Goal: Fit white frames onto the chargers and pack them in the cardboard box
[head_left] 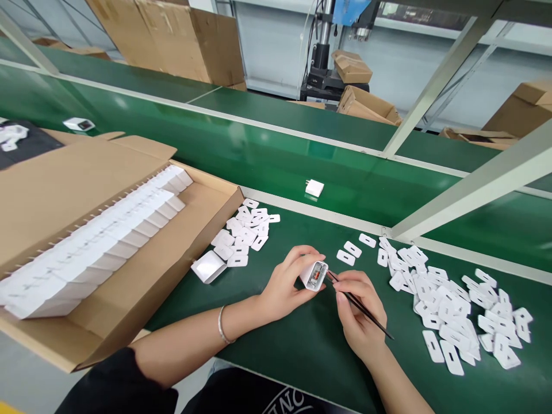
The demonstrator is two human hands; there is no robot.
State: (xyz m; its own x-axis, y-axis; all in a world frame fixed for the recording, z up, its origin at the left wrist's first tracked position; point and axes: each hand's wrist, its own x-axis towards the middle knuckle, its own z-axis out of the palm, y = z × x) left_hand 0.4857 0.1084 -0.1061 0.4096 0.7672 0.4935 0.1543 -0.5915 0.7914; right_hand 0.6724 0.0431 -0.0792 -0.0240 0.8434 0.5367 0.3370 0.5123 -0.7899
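Observation:
My left hand (282, 287) is closed around a white charger housing (307, 275), its open end turned to the right. Inside that end, grey and orange-red parts show. Dark tweezers (360, 307) are pinched in my right hand (362, 313), and their tips reach to the rim of the opening; whether they touch anything inside I cannot tell. Left of my left hand, an empty-looking white housing (209, 267) lies on the green bench (302, 356). Close by is a pile of white slotted cover plates (245, 230). Many more slotted plates (448, 305) are spread to the right of my right hand.
A cardboard box (215, 198) at the left holds rows of white housings (107, 241). A white plug charger (314, 188) sits on the ledge behind the bench. Pale metal posts (474, 187) rise at the right. Cardboard boxes (172, 40) stand farther back.

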